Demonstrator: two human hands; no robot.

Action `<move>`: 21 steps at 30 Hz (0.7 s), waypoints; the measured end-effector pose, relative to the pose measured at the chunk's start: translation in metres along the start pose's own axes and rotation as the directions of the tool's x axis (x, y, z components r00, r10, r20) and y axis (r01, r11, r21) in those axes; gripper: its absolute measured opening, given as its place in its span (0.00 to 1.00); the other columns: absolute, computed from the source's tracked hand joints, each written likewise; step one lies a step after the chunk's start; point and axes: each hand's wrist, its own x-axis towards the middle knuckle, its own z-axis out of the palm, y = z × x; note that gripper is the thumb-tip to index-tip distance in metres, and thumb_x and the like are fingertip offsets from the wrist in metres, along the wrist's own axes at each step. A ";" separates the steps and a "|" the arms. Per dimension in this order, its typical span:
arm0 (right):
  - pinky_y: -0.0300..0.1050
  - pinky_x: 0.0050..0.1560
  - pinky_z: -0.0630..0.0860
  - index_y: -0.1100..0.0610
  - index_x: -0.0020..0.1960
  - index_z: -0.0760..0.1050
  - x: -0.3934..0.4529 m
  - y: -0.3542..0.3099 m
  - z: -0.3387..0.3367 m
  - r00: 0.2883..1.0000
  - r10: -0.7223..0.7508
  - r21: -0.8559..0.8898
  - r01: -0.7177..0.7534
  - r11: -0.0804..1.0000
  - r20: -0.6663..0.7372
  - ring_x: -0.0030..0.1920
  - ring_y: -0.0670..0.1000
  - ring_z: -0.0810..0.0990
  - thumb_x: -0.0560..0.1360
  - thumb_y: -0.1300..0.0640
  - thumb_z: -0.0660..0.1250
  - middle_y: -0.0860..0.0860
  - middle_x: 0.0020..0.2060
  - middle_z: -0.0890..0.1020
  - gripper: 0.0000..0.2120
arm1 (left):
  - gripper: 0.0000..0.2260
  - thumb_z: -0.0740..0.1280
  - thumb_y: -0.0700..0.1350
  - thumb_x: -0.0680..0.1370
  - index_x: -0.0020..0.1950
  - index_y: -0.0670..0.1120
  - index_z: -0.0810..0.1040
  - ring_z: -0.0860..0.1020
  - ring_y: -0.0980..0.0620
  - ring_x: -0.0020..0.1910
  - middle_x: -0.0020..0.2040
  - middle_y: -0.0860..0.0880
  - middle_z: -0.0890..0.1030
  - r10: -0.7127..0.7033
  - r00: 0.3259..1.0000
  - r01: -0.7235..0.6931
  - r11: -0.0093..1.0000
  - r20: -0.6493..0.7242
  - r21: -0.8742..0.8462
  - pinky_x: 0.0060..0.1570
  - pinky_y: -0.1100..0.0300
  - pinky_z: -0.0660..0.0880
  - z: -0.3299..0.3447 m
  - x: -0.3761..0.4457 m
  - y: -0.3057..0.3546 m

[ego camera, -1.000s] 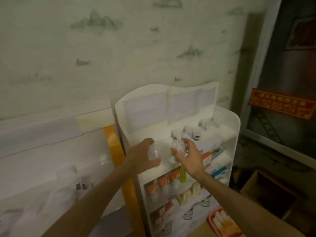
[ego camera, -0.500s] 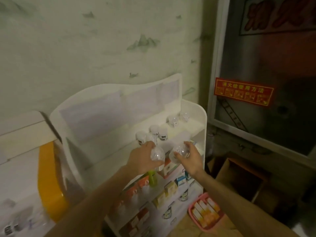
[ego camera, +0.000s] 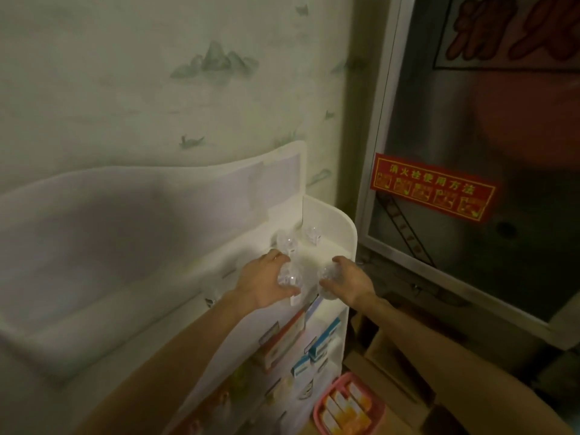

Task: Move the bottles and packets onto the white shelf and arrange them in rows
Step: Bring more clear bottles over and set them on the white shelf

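Two clear bottles are in your grasp at mid-frame, one curled in your left hand [ego camera: 263,282], one in your right hand [ego camera: 348,282], held over the top tier of the white shelf [ego camera: 340,227], probably to extend the row behind.

White shelf [ego camera: 342,246]: two clear bottles [ego camera: 287,243] on top tier.

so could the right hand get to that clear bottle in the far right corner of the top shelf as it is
Probably not yet: the right hand already grips a clear bottle. The path to the corner bottle on the top shelf looks open, though, once that hand is freed.
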 end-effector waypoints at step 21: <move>0.53 0.63 0.76 0.46 0.67 0.71 0.169 0.044 0.018 0.972 -0.110 0.021 0.108 0.994 0.210 0.57 0.50 0.78 0.71 0.44 0.74 0.46 0.59 0.78 0.27 | 0.30 0.73 0.58 0.71 0.70 0.50 0.70 0.76 0.48 0.61 0.67 0.50 0.71 -0.118 0.979 0.108 0.992 0.164 0.065 0.57 0.51 0.76 0.084 0.121 -0.003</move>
